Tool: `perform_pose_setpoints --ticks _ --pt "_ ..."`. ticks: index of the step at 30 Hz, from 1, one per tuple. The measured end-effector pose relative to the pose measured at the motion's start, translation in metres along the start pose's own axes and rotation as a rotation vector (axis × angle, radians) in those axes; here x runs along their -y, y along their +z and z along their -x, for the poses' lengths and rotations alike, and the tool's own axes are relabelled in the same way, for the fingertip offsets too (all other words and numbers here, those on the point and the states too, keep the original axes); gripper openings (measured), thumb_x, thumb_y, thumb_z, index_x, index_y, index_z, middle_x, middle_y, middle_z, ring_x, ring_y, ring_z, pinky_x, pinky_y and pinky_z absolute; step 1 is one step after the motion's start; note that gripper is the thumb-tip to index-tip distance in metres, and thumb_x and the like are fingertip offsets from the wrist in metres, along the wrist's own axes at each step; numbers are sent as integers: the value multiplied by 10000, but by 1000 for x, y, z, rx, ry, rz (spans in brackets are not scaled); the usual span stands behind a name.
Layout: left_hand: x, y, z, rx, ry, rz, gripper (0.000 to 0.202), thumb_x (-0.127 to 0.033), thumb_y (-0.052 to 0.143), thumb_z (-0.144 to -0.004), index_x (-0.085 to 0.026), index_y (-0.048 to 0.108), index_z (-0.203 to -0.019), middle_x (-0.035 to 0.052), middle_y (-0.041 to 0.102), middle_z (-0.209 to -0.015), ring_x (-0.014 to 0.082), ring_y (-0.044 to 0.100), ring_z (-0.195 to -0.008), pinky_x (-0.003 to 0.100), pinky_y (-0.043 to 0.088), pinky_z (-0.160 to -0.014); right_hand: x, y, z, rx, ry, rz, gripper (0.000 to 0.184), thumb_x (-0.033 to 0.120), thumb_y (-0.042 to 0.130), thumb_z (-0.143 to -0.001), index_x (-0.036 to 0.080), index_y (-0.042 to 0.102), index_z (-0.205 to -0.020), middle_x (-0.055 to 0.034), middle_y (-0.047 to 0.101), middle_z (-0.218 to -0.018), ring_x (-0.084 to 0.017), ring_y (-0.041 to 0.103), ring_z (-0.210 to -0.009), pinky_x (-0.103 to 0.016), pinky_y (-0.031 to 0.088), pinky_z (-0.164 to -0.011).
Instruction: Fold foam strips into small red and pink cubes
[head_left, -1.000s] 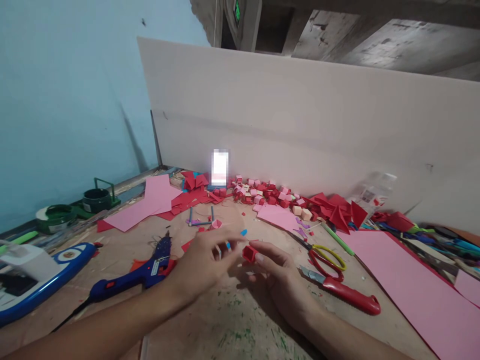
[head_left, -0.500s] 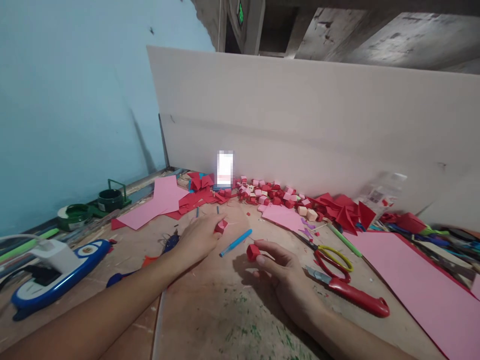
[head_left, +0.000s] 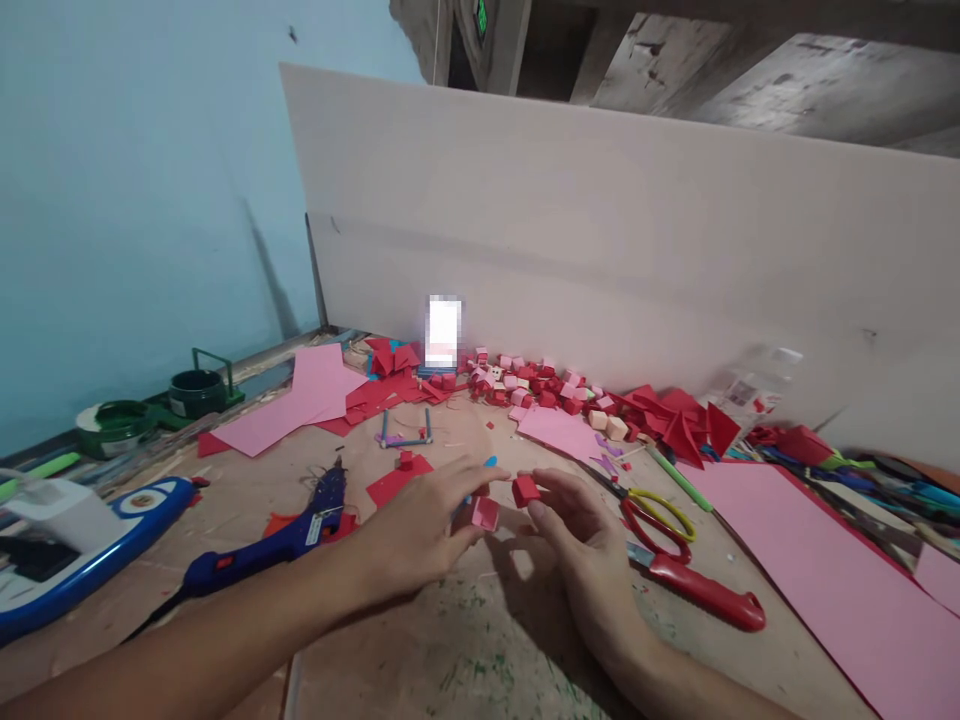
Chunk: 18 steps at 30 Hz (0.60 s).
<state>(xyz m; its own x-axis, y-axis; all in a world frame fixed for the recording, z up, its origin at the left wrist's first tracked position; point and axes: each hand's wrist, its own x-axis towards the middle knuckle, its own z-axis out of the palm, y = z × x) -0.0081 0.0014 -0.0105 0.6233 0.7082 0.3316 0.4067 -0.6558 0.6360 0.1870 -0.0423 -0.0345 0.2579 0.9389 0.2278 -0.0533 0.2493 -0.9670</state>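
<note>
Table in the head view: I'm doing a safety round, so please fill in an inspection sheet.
Surface: tan table, green-specked nearest the person.
Work things: small red box, small pink box.
Clutter: scissors, uncovered knife, glue gun, heap of little cubes.
Hands: right hand holds the red box; left hand holds the pink box.
Cables: dark cord at the glue gun; white cable at left.
Surroundings: white board behind, blue wall left.
</note>
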Motion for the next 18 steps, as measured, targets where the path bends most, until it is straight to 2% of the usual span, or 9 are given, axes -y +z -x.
perform_pose_setpoints --ticks 4,7,10,13,18 --pt "-1 4 -1 -50 -121 73 528 -147 658 -862 -240 616 -1380 84 669 -1382 262 607 -1281 396 463 -1101 1 0 4 66 -43 40 268 406 826 -805 219 770 -990 -107 781 -1054 -273 737 -946 -354 624 -760" --pt "0 7 -1 -75 -180 97 557 -100 616 -824 -226 634 -1366 88 670 -1394 259 617 -1277 389 466 -1098 5 4 9 125 -53 93 245 423 811 -821 214 774 -943 -114 780 -1034 -285 738 -945 -343 621 -733" --pt "-1 9 0 -86 -198 154 554 -131 630 -829 -217 635 -1376 90 698 -1341 256 657 -1207 377 502 -1054 8 7 12 195 -70 150 223 427 795 -837 215 781 -907 -96 785 -983 -253 747 -848 -313 610 -711" --pt "-1 10 1 -79 -183 176 544 -161 672 -841 -236 639 -1379 81 686 -1372 261 648 -1226 384 480 -1085 5 5 10 241 -42 177 238 437 773 -861 213 780 -942 -90 794 -998 -229 750 -774 -301 605 -709" --pt "-2 10 1 -17 -163 196 510 -173 724 -846 -275 665 -1343 46 704 -1352 259 635 -1254 374 452 -1109 -5 0 5 293 -2 179 255 436 767 -871 205 771 -981 -101 795 -1017 -250 761 -804 -325 606 -733"
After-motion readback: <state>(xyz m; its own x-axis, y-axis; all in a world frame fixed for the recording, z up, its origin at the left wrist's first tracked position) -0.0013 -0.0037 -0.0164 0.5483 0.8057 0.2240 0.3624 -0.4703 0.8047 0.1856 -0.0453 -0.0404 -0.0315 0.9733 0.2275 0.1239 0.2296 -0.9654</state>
